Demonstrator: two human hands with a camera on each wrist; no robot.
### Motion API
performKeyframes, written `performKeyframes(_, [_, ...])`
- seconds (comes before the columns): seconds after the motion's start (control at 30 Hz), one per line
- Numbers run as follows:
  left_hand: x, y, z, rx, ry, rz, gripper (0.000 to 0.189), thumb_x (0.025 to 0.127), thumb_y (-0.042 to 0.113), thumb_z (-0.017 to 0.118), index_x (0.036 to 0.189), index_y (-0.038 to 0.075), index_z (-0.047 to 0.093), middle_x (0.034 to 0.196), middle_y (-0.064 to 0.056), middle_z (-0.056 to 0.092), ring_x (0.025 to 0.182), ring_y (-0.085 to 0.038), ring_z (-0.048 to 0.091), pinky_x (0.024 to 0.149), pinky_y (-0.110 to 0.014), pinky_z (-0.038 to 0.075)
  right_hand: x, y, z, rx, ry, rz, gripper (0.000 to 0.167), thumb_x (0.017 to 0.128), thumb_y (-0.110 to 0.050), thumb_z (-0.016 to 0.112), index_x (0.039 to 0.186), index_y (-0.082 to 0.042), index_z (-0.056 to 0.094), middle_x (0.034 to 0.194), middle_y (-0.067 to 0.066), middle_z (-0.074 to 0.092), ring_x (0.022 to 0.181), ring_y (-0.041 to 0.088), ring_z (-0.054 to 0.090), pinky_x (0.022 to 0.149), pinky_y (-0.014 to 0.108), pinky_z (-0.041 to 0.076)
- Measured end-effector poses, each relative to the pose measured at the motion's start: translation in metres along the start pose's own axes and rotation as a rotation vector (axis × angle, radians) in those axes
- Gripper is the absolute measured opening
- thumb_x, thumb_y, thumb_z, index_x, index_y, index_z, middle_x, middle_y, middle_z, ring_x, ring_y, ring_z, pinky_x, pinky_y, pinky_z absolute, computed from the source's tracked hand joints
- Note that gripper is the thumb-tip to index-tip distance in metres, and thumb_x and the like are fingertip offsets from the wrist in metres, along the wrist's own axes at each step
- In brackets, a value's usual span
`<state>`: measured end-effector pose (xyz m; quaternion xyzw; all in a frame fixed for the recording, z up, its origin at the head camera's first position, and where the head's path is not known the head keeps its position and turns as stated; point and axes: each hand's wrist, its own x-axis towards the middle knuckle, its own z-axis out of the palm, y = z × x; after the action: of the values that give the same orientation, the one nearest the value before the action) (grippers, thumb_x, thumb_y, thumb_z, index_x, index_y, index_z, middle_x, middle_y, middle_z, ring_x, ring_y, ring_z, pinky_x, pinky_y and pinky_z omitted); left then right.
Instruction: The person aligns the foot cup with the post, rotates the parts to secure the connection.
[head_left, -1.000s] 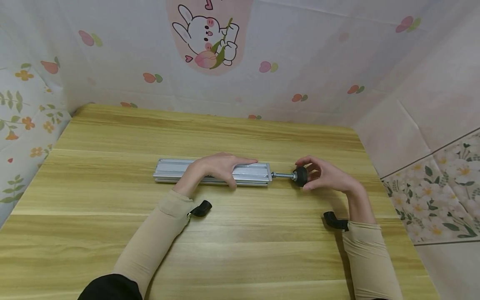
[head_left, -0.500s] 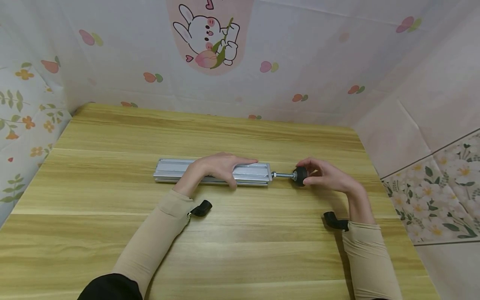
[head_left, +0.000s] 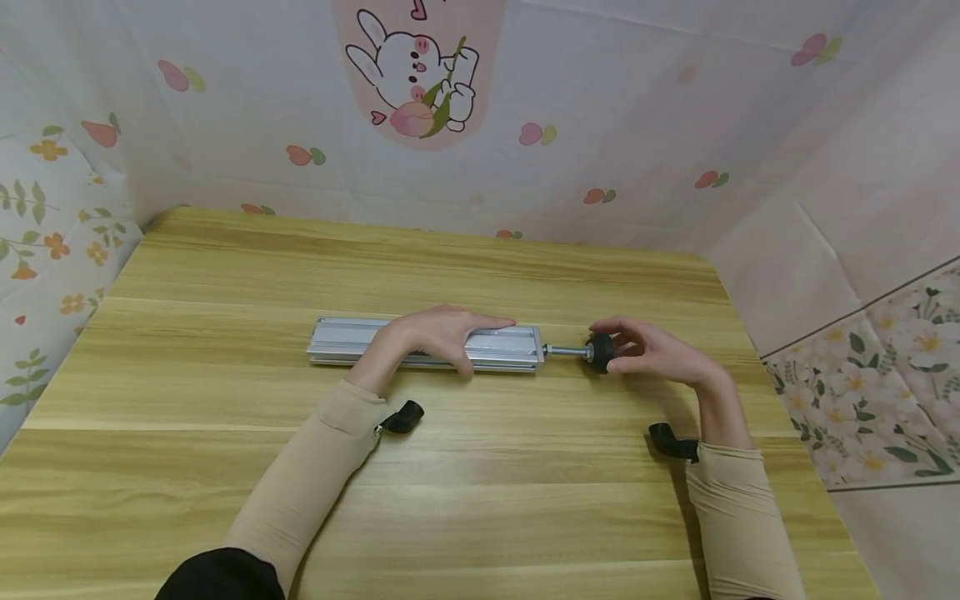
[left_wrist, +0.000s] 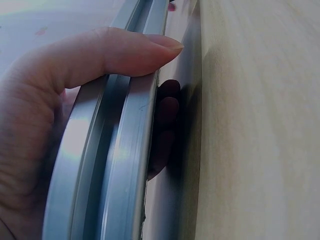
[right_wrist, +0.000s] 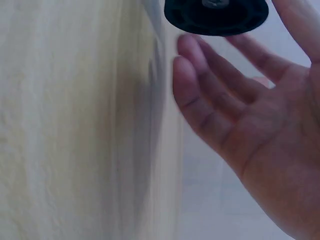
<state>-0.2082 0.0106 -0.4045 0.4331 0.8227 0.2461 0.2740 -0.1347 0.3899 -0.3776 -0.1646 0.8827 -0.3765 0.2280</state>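
In the head view, my left hand (head_left: 438, 333) lies across a silver aluminium profile (head_left: 502, 346), which is flat on the table. The left wrist view shows the thumb over the grooved profile (left_wrist: 132, 110) and other fingertips on its far side. A threaded rod with nuts (head_left: 566, 351) sticks out of the profile's right end and carries a round black levelling foot (head_left: 600, 353). My right hand (head_left: 652, 350) holds the foot's rim between thumb and fingers. In the right wrist view, the foot's underside (right_wrist: 217, 15) shows a screw, and the lower fingers are loosely bent away from it.
The wooden table (head_left: 480, 483) extends around the hands. A patterned curtain (head_left: 600, 100) stands behind it, with floral sheets (head_left: 885, 383) at the sides. Black wrist mounts (head_left: 671, 442) protrude from the sleeves near the tabletop.
My right hand's fingers closed in on the black foot, then shifted slightly around its rim. The left hand and the profile have stayed in place.
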Motion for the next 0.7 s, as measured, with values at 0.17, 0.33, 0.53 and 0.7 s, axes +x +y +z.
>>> performKeyframes(0.17, [0.0008,-0.0001,0.0,0.009,-0.001,0.002,0.108,0.068,0.015,0.077,0.163,0.035,0.029,0.142,0.004,0.055,0.06,-0.012,0.026,0.061,-0.03,0.031,0.0042,-0.0013,0.0041,0.041,0.036,0.012,0.075,0.077,-0.009,0.089,0.14,-0.004,0.048,0.139,0.017,0.052,0.119,0.025,0.057,0.095,0.025,0.054])
performKeyframes(0.33, [0.0008,0.0001,0.0001,0.01,-0.003,-0.004,0.108,0.068,0.015,0.077,0.163,0.036,0.029,0.144,0.005,0.054,0.061,-0.012,0.026,0.062,-0.03,0.032,0.0071,-0.0018,0.0068,0.054,0.059,0.02,0.072,0.074,-0.008,0.091,0.133,-0.002,0.049,0.131,0.015,0.053,0.116,0.024,0.057,0.093,0.023,0.054])
performKeyframes(0.53, [0.0006,0.0001,0.0002,0.009,-0.001,-0.003,0.109,0.068,0.015,0.077,0.163,0.036,0.029,0.141,0.005,0.055,0.06,-0.011,0.025,0.062,-0.03,0.031,0.004,0.0015,0.0031,0.022,0.052,0.002,0.056,0.086,-0.011,0.081,0.134,-0.002,0.053,0.129,0.017,0.058,0.108,0.013,0.06,0.09,0.024,0.054])
performKeyframes(0.7, [0.0011,-0.0002,0.0001,0.008,-0.001,-0.002,0.109,0.068,0.015,0.077,0.163,0.036,0.029,0.14,0.004,0.055,0.059,-0.011,0.025,0.061,-0.03,0.031,0.0021,0.0031,-0.0002,0.0,0.022,-0.001,0.044,0.099,-0.013,0.066,0.14,-0.003,0.053,0.127,0.015,0.06,0.104,0.01,0.06,0.087,0.023,0.051])
